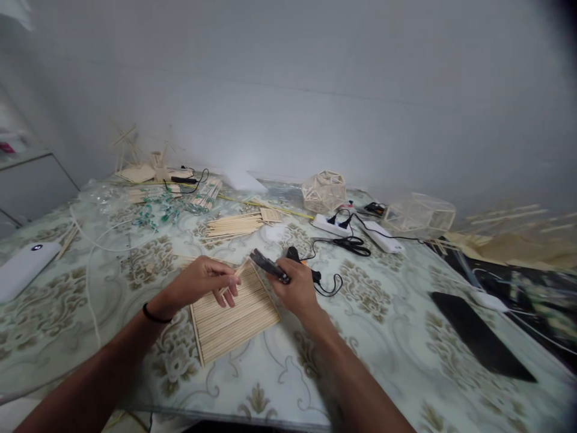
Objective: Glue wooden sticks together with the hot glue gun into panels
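Observation:
My left hand pinches a thin wooden stick between thumb and fingertips, over a flat panel of wooden sticks. The panel lies on the table, its sticks side by side in a frame. Wrapped in my right hand is a pair of dark pliers, with the jaws pointing left at the far end of the pinched stick. Whether the jaws touch the stick, I cannot tell. Just behind my right hand lies a black glue gun, partly hidden by it.
Loose sticks lie beyond the panel. A white power strip with black cables, a white power bank and stick models stand toward the wall. A dark flat slab lies right; a white device lies left.

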Available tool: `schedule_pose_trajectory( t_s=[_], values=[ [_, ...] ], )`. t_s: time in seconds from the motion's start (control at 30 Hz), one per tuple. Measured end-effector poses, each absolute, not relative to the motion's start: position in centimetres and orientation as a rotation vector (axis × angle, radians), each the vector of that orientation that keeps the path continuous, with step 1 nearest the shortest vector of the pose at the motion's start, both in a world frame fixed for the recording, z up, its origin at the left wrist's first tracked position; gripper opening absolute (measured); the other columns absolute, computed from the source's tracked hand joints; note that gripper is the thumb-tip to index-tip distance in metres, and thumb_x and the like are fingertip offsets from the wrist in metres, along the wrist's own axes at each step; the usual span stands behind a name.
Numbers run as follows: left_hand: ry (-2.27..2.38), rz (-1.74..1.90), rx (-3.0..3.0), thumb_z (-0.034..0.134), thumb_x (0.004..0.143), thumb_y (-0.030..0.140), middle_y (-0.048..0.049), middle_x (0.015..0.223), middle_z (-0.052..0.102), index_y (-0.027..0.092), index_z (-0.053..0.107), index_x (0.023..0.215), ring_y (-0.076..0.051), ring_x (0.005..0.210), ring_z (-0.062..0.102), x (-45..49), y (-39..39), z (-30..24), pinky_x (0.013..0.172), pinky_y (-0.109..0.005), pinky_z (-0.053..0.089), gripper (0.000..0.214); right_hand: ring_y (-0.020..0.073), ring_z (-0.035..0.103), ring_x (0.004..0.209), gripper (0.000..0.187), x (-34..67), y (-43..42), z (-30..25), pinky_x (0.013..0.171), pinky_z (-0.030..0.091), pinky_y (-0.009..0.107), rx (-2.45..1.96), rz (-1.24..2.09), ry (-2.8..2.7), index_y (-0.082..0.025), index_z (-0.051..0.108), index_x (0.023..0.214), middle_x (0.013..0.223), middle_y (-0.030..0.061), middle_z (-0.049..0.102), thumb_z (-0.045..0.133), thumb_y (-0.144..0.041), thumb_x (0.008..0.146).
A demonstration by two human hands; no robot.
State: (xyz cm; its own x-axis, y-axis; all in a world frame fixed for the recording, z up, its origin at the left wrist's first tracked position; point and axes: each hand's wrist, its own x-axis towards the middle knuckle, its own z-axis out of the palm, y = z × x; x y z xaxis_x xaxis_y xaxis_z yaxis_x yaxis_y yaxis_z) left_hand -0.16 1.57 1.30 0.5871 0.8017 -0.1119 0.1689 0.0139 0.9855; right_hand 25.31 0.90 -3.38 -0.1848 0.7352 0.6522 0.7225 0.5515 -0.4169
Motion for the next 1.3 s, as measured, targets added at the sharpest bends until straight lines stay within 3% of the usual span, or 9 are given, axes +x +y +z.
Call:
schedule_pose_trajectory(
  t_s=[0.1, 0.17, 0.33, 0.47, 0.63, 0.8, 0.93, 1.17, 1.3],
  values=[
    [1.209, 0.766, 1.824, 0.062, 0.092, 0.045, -0.0051, 0.068, 0.074, 0.014, 0.075, 0.077, -0.017, 0.056, 0.071, -1.4, 3.1, 0.9, 0.056, -0.025, 0.055, 0.037, 0.0184, 0.063, 0.061, 0.012, 25.1, 0.9, -3.6, 0.061, 0.040, 0.027, -1.272, 0.193, -1.957, -0.021, 0.063, 0.068, 0.066, 0.0028, 0.070, 0.062, -0.020, 0.081],
    [1.432, 0.758, 2.106, 0.057, 0.095, 0.042, -0.0039, 0.060, 0.072, 0.016, 0.075, 0.074, -0.018, 0.056, 0.068, -2.2, 4.2, 0.4, 0.061, -0.027, 0.051, 0.039, 0.0196, 0.068, 0.068, 0.008, 24.6, 0.7, -3.5, 0.066, 0.044, 0.027, -1.279, 0.347, -2.046, -0.020, 0.071, 0.080, 0.076, 0.0039, 0.076, 0.063, -0.017, 0.078],
    [1.619, 0.568, 2.360, 0.058, 0.094, 0.034, -0.0090, 0.100, 0.084, 0.021, 0.083, 0.089, -0.027, 0.094, 0.076, -3.4, 5.7, -1.4, 0.079, -0.032, 0.051, 0.029, 0.0236, 0.075, 0.095, 0.034, 22.0, -0.6, -3.5, 0.084, 0.050, 0.029, -1.305, 0.582, -2.337, -0.023, 0.077, 0.108, 0.103, 0.0052, 0.082, 0.067, -0.015, 0.077],
    [1.657, 0.570, 2.365, 0.060, 0.092, 0.034, -0.0107, 0.101, 0.083, 0.021, 0.084, 0.089, -0.031, 0.097, 0.075, -3.7, 6.0, -2.2, 0.083, -0.037, 0.052, 0.027, 0.0260, 0.072, 0.108, 0.040, 20.9, -1.0, -3.7, 0.091, 0.050, 0.031, -1.333, 0.575, -2.520, -0.023, 0.076, 0.117, 0.114, 0.0065, 0.080, 0.067, -0.014, 0.079],
    [1.610, 0.651, 2.350, 0.055, 0.096, 0.037, -0.0098, 0.104, 0.082, 0.020, 0.082, 0.092, -0.027, 0.098, 0.074, -3.7, 6.1, -1.3, 0.087, -0.033, 0.052, 0.032, 0.0241, 0.071, 0.109, 0.031, 21.1, -0.7, -3.6, 0.091, 0.049, 0.029, -1.351, 0.539, -2.559, -0.019, 0.077, 0.111, 0.112, 0.0085, 0.079, 0.066, -0.012, 0.082],
    [1.510, 0.744, 2.175, 0.045, 0.102, 0.046, -0.0032, 0.080, 0.080, 0.019, 0.075, 0.094, -0.017, 0.065, 0.073, -3.3, 5.5, -0.9, 0.064, -0.024, 0.051, 0.042, 0.0244, 0.071, 0.103, 0.019, 21.3, -0.6, -3.3, 0.086, 0.050, 0.030, -1.363, 0.490, -2.552, -0.018, 0.075, 0.105, 0.109, 0.0101, 0.078, 0.070, -0.019, 0.087],
    [1.392, 0.841, 1.980, 0.050, 0.100, 0.049, -0.0032, 0.079, 0.078, 0.018, 0.070, 0.095, -0.017, 0.065, 0.074, -3.0, 5.2, -1.0, 0.062, -0.023, 0.052, 0.037, 0.0237, 0.070, 0.095, 0.012, 21.6, -0.6, -3.2, 0.080, 0.049, 0.030, -1.342, 0.445, -2.602, -0.016, 0.074, 0.098, 0.103, 0.0106, 0.076, 0.070, -0.018, 0.086],
    [1.160, 0.552, 2.012, 0.058, 0.094, 0.041, -0.0051, 0.079, 0.079, 0.017, 0.077, 0.089, -0.019, 0.071, 0.073, -1.8, 4.4, -0.9, 0.064, -0.023, 0.050, 0.031, 0.0210, 0.067, 0.084, 0.011, 23.1, -0.3, -3.1, 0.075, 0.046, 0.028, -1.284, 0.572, -2.414, -0.016, 0.073, 0.095, 0.092, 0.0066, 0.075, 0.072, -0.017, 0.083],
    [1.000, 0.426, 2.135, 0.063, 0.084, 0.021, -0.0035, 0.077, 0.079, 0.017, 0.080, 0.087, -0.018, 0.072, 0.070, -0.8, 3.6, -1.4, 0.065, -0.022, 0.046, 0.018, 0.0197, 0.064, 0.076, 0.010, 23.4, -0.3, -2.8, 0.070, 0.043, 0.027, -1.343, 0.586, -2.341, -0.016, 0.072, 0.087, 0.085, 0.0050, 0.074, 0.069, -0.012, 0.079]
  ],
)
